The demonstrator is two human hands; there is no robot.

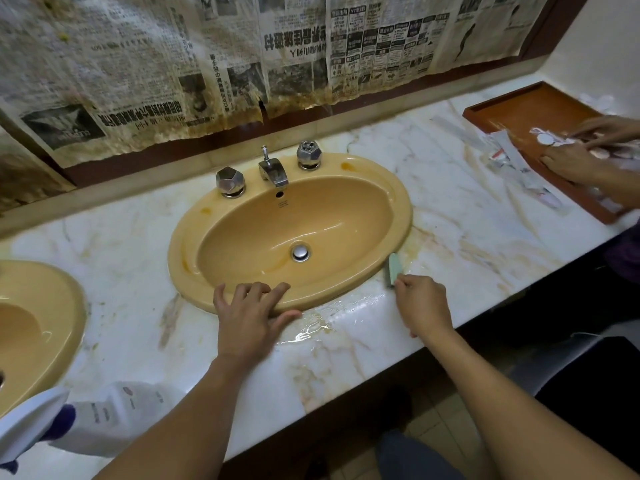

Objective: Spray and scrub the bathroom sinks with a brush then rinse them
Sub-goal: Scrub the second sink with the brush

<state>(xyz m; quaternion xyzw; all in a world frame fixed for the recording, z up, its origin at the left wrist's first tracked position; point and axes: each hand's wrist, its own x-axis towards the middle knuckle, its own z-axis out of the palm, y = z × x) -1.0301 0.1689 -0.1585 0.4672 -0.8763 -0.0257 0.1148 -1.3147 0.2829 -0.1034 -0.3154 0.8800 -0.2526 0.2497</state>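
Left hand: the left hand point(249, 317) lay open, fingers spread and pressed flat on the near rim of the sink point(180, 251), thumb out on the counter point(467, 237). It grasped nothing.
Right hand: the right hand point(420, 303) was curled tight round the near end of the green brush point(394, 270).
Brush: it sat down on the marble just beside the sink's right front edge, its far end angled up along the rim. Its bristles could not be seen.
Sink: a yellow oval basin, wet and shiny, with the chrome drain stopper point(300, 252) at the bottom.
Fittings: the faucet point(275, 171) stood at the back, with one faceted knob point(229, 181) to its left and another knob point(308, 154) to its right.
Puddle: a shining puddle point(311, 330) lay on the counter between the two hands, at the sink's front edge.
Spray bottle: the white spray bottle point(114, 417), with its purple trigger, was at lower left near the counter's front. Whether it stood or lay could not be told.
Second sink: another yellow sink point(52, 306) showed at the far left, cut off by the edge.
Wall: stained newspaper point(138, 64) hung behind the counter.
Far right: another person's hands point(571, 164) were busy over a wooden tray point(498, 112) of small toiletries.
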